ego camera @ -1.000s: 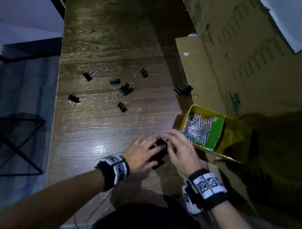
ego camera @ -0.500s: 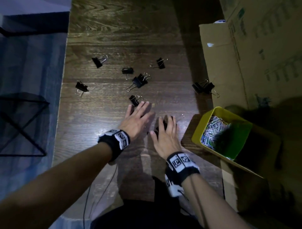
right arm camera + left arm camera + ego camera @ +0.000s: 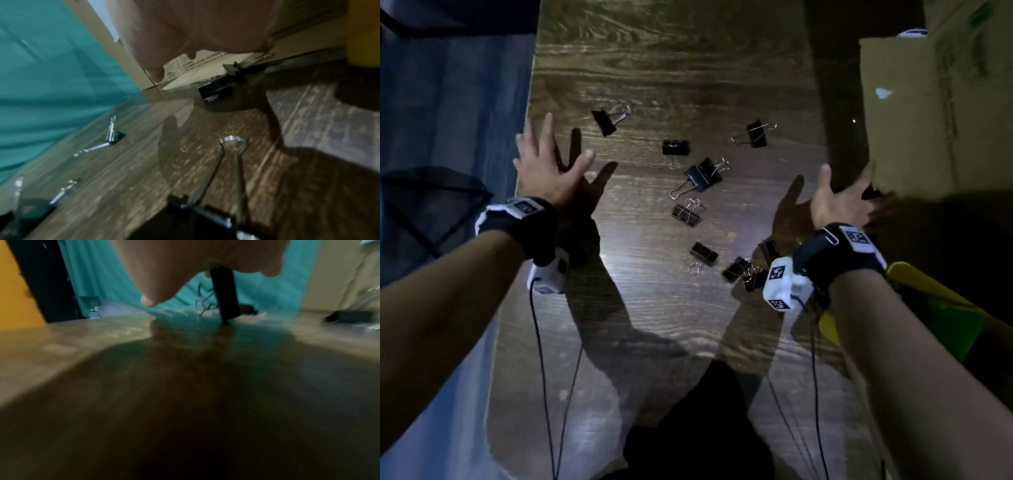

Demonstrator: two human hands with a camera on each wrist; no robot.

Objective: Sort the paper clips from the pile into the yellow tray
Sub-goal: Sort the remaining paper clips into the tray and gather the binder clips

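Note:
Both hands hover over the dark wood table (image 3: 654,308) with fingers spread and nothing in them. My left hand (image 3: 551,150) is at the table's left edge; in the left wrist view a blurred black upright shape (image 3: 225,295) sits just below its palm. My right hand (image 3: 842,192) reaches toward the cardboard flap, fingertips near a black binder clip (image 3: 871,192) (image 3: 234,68) at the flap's edge. The yellow tray (image 3: 904,274) with its green divider (image 3: 955,329) is at the lower right, mostly behind my right forearm. No paper clips show in it.
Several black binder clips lie scattered mid-table, such as those at the far left (image 3: 604,120), centre (image 3: 703,176) and near my right wrist (image 3: 743,270) (image 3: 205,216). A large cardboard box (image 3: 935,113) borders the right side. The floor lies past the left edge.
Both hands left the spot beside the tray, moved forward and spread apart: left to the table's left edge, right toward the cardboard. The view shifted, putting the tray lower right.

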